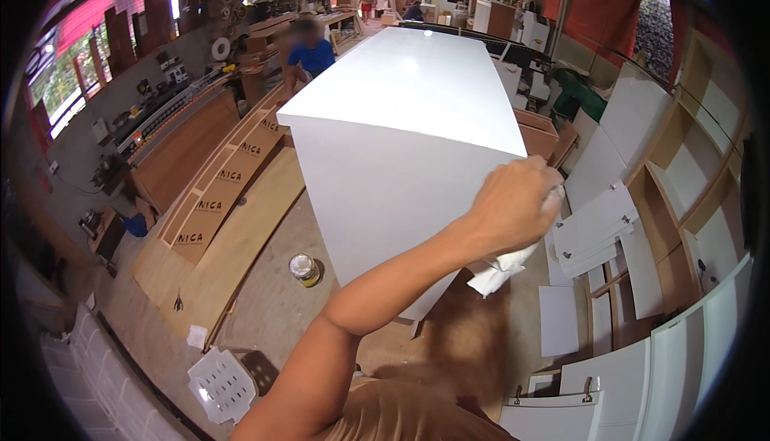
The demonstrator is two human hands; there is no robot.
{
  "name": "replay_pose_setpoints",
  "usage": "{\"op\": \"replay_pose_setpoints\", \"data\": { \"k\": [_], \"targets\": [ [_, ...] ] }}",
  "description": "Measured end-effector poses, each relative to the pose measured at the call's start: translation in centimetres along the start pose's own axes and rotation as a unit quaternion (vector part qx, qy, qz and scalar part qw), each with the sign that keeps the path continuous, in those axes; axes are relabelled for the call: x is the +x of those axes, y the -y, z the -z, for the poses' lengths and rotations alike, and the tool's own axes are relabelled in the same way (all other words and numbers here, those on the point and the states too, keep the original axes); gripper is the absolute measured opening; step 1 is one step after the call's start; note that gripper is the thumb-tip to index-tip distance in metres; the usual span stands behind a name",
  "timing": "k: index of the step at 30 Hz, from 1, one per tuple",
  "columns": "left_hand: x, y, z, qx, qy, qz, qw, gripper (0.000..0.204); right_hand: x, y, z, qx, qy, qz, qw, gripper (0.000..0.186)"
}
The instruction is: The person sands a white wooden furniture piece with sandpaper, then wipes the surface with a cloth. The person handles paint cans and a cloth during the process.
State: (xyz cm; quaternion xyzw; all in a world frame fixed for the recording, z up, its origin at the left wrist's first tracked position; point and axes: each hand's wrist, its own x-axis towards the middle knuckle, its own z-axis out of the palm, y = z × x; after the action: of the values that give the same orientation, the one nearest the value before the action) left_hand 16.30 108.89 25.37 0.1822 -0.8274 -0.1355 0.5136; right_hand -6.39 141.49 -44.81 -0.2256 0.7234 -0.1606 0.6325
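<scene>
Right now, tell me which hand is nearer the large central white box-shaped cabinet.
Left, apparently: the left hand is at the upper right corner of the cabinet, gripping a crumpled white cloth; the right hand is out of view.

White cloth (pixel 504 269) partly hidden by left hand (pixel 517 200), blue-shirted co-worker (pixel 315 56) with blurred head (pixel 305 29), brown shirt (pixel 413 417) cut off below

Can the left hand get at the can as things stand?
Probably not straight off: the left hand is up by the right corner of the white box, its grip taken by a cloth. The can stands low on the floor, further left, though nothing seems to cover it.
</scene>
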Motion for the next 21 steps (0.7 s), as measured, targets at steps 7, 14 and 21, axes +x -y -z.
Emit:
{"op": "replay_pose_setpoints", "data": {
  "k": [7, 14, 21],
  "targets": [
    [-5.9, 6.0, 12.5, 0.104, -0.261, 0.048, 0.959, 0.022, 0.0, 0.7, 1.9, -0.061, 0.036, 0.047, 0.996, 0.020],
    [-9.7, 12.4, 22.2, 0.192, -0.403, 0.087, 0.891, 0.024, 0.6, 1.9, 2.1, -0.106, 0.093, 0.156, 0.978, 0.019],
    [-7.2, 10.2, 13.8, 0.181, -0.340, 0.064, 0.920, 0.022, 1.7, 2.6, 3.7, 0.082, 0.147, 0.097, 0.981, 0.015]
  ]
}}
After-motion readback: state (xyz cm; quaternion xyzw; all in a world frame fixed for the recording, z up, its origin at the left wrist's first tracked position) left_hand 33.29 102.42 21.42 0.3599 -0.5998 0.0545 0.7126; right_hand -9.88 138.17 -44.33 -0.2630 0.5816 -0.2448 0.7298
